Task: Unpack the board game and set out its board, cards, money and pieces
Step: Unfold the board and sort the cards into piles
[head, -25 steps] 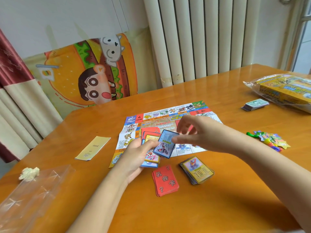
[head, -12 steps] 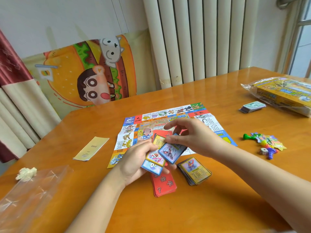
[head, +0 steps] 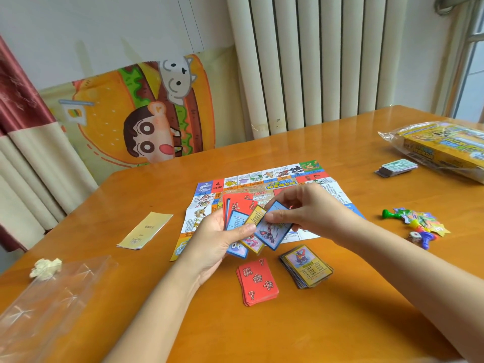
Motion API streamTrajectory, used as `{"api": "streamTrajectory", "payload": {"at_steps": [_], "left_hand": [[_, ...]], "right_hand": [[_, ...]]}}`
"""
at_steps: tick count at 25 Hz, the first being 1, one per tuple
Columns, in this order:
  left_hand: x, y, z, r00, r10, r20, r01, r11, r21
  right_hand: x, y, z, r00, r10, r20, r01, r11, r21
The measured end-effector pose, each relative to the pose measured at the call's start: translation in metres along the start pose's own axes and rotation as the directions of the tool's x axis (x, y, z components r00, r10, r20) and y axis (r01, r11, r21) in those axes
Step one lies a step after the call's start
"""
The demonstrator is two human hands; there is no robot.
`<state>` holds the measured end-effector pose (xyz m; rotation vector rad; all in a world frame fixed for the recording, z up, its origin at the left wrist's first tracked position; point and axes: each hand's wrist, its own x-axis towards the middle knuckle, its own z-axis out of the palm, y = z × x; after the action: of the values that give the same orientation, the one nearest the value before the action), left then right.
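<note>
The paper game board (head: 262,179) lies unfolded in the middle of the table. Above its near edge my left hand (head: 217,239) holds a fan of cards (head: 237,221), red, blue and yellow ones. My right hand (head: 301,208) pinches a blue-framed card (head: 272,231) at the fan's right side. On the table just below lie a red card stack (head: 258,281) and a yellow-framed card stack (head: 306,265). A stack of money (head: 395,167) sits at the right, and coloured pieces with a die (head: 416,226) lie nearer me.
The game box in its plastic wrap (head: 445,148) lies at the far right. A folded yellow leaflet (head: 145,230) lies left of the board. An empty clear bag (head: 47,305) and a crumpled paper scrap (head: 44,267) lie at the near left edge.
Both hands have risen a little with the cards. The red cards in the fan now show more, and the blue-framed card has slid further out to the right.
</note>
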<state>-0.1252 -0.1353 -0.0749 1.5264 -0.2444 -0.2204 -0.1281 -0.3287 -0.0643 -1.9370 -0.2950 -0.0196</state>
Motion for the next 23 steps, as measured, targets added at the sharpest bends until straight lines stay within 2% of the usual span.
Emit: {"api": "streamTrajectory", "payload": {"at_steps": [3,5,7,9,12,14,17,20,23], "left_hand": [[-0.001,0.000,0.004,0.996,-0.069,0.054,0.071,0.997,-0.034],[-0.001,0.002,0.003,0.990,-0.118,0.072,0.128,0.977,-0.168],[0.000,0.004,0.000,0.991,-0.093,0.100,0.112,0.972,-0.208],[0.000,0.003,-0.001,0.993,-0.039,0.110,0.056,0.986,-0.156],[0.003,-0.002,0.000,1.000,0.001,-0.004,-0.001,0.994,-0.107],[0.004,-0.005,0.001,0.996,0.010,-0.089,-0.017,0.997,-0.080],[0.004,-0.006,0.006,0.993,0.015,-0.118,-0.029,0.994,-0.110],[0.004,-0.002,0.010,0.996,-0.005,-0.093,-0.021,0.961,-0.275],[0.003,-0.001,0.009,0.993,-0.076,-0.085,0.045,0.946,-0.322]], "right_hand": [[0.003,0.004,-0.001,0.998,0.054,-0.017,-0.055,0.998,-0.038],[0.005,0.006,-0.006,0.995,0.078,-0.056,-0.080,0.996,-0.035],[0.005,0.004,-0.010,0.993,0.082,-0.082,-0.086,0.996,-0.037],[0.003,0.002,-0.009,0.995,0.047,-0.092,-0.054,0.996,-0.067],[0.001,0.001,-0.003,0.998,-0.048,-0.045,0.042,0.992,-0.120],[-0.002,0.000,0.002,0.994,-0.108,0.015,0.108,0.970,-0.218],[-0.005,0.001,0.006,0.991,-0.130,0.018,0.129,0.949,-0.288],[0.000,0.005,0.005,0.995,-0.086,-0.057,0.073,0.977,-0.202],[0.001,0.004,0.001,0.970,-0.058,-0.235,0.067,0.997,0.029]]}}
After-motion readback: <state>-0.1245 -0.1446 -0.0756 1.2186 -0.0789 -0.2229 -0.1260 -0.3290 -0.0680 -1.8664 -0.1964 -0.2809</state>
